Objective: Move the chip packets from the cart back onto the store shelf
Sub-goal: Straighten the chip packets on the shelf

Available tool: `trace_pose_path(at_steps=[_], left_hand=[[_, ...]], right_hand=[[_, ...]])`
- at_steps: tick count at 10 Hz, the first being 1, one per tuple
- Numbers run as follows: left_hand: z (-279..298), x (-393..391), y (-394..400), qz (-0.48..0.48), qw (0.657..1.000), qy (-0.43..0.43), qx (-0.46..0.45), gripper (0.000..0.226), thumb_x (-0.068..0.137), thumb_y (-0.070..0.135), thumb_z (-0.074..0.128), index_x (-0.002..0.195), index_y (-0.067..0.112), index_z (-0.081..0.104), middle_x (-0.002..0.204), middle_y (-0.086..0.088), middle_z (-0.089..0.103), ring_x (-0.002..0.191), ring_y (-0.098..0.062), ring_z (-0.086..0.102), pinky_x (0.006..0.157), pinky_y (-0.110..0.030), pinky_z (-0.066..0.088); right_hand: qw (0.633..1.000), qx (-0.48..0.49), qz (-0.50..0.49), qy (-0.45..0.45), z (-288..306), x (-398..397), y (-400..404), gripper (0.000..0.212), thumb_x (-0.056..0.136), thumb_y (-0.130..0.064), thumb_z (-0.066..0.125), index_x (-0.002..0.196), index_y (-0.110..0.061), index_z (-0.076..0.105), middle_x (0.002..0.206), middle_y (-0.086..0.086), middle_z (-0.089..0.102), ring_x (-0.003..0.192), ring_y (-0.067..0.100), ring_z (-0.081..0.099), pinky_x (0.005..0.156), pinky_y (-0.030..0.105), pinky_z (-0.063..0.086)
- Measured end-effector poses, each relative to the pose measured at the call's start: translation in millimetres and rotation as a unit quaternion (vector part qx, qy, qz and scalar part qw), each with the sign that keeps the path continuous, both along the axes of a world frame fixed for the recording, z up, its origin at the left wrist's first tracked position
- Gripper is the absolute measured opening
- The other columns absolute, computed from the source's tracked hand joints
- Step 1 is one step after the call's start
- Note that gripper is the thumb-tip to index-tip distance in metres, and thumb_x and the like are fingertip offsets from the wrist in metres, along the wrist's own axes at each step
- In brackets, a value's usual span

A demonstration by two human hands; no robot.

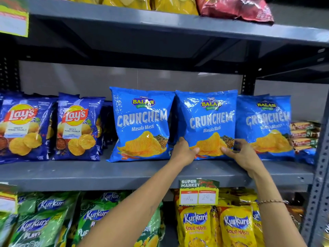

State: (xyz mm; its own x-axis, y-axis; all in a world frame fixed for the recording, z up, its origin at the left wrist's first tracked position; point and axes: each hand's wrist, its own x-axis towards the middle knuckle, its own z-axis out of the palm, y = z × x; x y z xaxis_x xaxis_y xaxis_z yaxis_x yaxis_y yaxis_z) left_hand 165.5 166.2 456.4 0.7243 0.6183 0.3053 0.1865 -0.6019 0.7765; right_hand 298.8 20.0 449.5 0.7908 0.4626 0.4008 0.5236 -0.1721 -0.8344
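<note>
Three light-blue Crunchem chip packets stand upright in a row on the grey middle shelf (74, 172). The middle Crunchem packet (207, 120) is gripped at both lower corners: my left hand (183, 151) on its lower left, my right hand (242, 153) on its lower right. It overlaps the left Crunchem packet (141, 123) and the right Crunchem packet (267, 125). The cart is out of view.
Dark-blue Lay's packets (77, 125) stand at the shelf's left. Small snack bars (304, 135) are stacked at the far right by the upright post (318, 175). Green and yellow Kurkure packets (195, 227) fill the shelf below; a price tag (198, 192) hangs from the edge.
</note>
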Motion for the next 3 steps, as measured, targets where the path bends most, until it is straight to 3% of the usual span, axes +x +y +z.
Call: trace_pose_path(at_steps=[2,3], left_hand=[[-2,-10,-9,0.002,1.0,0.013,0.018,0.079,0.091,0.038,0.056,0.145,-0.001,0.014,0.155,-0.015,0.023,0.141,-0.03,0.026,0.114,-0.042,0.03],[-2,-34,-17,0.018,0.996,0.007,0.082,0.077,0.091,0.037,0.056,0.145,-0.002,0.018,0.153,-0.016,0.029,0.139,-0.029,0.031,0.109,-0.04,0.033]], right_hand=[[1.0,-0.025,-0.01,-0.015,0,-3,-3,0.074,0.081,-0.035,0.068,0.138,-0.003,0.034,0.14,0.017,0.047,0.122,0.031,0.05,0.098,0.044,0.041],[0.988,0.042,-0.101,-0.11,-1,-22,-7,0.058,0.086,-0.033,0.063,0.132,-0.003,0.044,0.134,0.018,0.054,0.122,0.032,0.05,0.097,0.044,0.042]])
